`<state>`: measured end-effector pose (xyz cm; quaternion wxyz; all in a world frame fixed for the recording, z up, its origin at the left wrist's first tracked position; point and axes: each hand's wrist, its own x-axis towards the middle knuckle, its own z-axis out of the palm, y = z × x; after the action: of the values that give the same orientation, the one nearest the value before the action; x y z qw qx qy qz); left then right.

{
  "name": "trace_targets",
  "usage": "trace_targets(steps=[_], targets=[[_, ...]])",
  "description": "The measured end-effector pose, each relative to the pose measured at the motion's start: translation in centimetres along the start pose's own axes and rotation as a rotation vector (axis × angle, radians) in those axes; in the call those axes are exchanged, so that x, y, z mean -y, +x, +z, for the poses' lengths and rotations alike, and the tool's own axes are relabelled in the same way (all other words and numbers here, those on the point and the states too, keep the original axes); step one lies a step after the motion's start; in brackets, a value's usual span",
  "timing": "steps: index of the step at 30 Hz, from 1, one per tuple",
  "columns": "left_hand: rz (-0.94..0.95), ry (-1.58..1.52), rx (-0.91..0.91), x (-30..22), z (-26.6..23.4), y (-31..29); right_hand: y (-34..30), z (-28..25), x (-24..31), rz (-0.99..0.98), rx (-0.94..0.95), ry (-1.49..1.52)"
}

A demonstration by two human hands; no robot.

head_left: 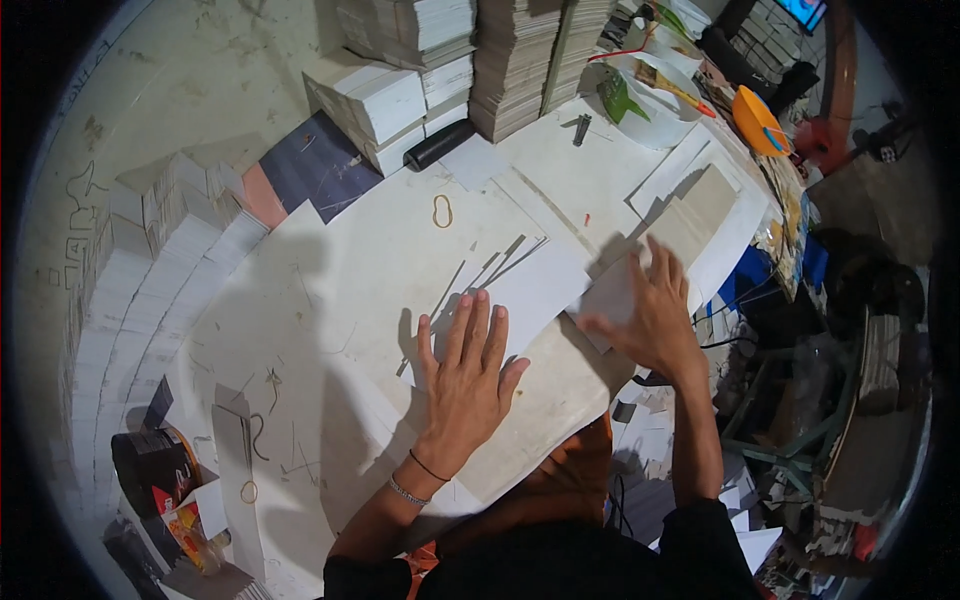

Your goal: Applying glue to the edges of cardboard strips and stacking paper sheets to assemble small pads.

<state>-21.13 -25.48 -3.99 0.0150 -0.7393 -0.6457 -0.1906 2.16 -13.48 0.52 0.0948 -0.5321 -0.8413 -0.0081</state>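
My left hand (468,365) lies flat, fingers spread, on several loose white paper sheets (540,295). Their far-left edges fan out in thin strips. To the right, my right hand (655,315) is over the near end of a stack of greyish-tan paper (700,215), fingers apart and slightly blurred. Nothing shows gripped in it; whether its fingertips touch the paper I cannot tell. White paper lies under and beside the tan stack.
Tall paper stacks (510,70) stand at the back, beside a black cylinder (440,145). More white stacks (165,250) line the left. A rubber band (442,211) lies mid-table. A black tub (155,470) stands front left; an orange bowl (757,120) sits far right.
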Motion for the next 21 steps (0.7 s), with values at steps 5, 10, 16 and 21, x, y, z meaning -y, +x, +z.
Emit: trace_targets(steps=[5,10,16,21], targets=[[0.017,0.019,-0.105,0.2,0.6,0.0,-0.8,-1.0,-1.1,-0.050,0.199,0.096],[0.002,-0.064,-0.214,0.4,0.6,0.5,0.2,-4.0,1.2,0.149,-0.304,0.374],[-0.037,-0.174,-0.270,0.3,1.3,0.2,1.7,-3.4,7.7,-0.157,-0.009,0.820],[0.005,0.084,-0.219,-0.4,0.1,0.1,3.9,-2.0,4.4,0.326,0.091,1.346]])
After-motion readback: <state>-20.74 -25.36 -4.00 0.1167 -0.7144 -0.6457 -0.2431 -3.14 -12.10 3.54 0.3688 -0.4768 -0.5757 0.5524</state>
